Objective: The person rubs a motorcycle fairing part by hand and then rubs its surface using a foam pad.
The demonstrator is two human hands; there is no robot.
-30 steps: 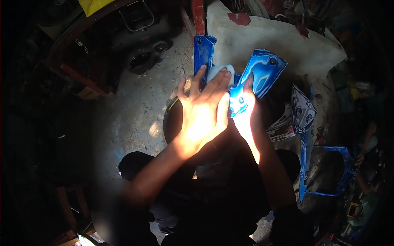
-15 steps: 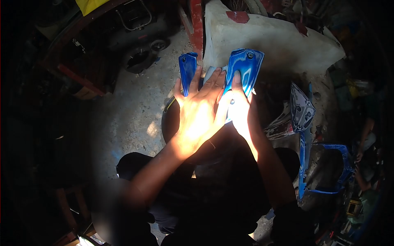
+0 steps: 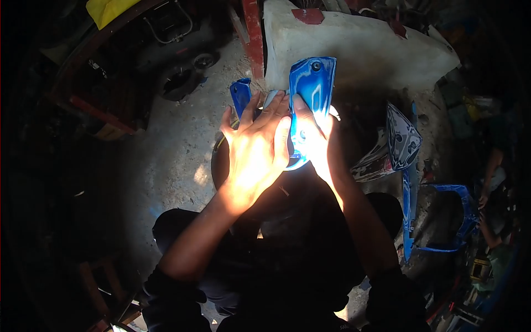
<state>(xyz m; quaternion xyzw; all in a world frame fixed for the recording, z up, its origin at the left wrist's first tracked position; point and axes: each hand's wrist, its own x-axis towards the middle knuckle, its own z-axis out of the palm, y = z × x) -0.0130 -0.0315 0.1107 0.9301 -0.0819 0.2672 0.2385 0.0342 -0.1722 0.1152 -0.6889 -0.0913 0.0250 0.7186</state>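
My right hand (image 3: 317, 138) grips a glossy blue plastic panel (image 3: 313, 83), its thumb lying along the panel's face. Pale scuffed streaks and a round hole show near the panel's upper end. My left hand (image 3: 251, 152) lies beside the panel's left edge, palm down, index and middle fingers pressed over a pale grey sheet (image 3: 270, 98); the ring and little fingers are spread. Beyond those fingers a narrower blue piece (image 3: 240, 95) sticks up; its lower part is hidden, and whether it joins the panel I cannot tell. Strong light washes out both hands.
A large whitish panel (image 3: 354, 52) stands ahead beside a red post (image 3: 254, 41). To the right lie a dark-and-white streaked fairing (image 3: 404, 138) and a blue frame-like part (image 3: 464, 213). Another person's arm (image 3: 489, 177) shows at the far right. Rough concrete floor (image 3: 171, 144) spreads left.
The view has shifted slightly. The panel in my right hand has turned more upright and moved left and up. My left hand has moved left, staying close beside it.
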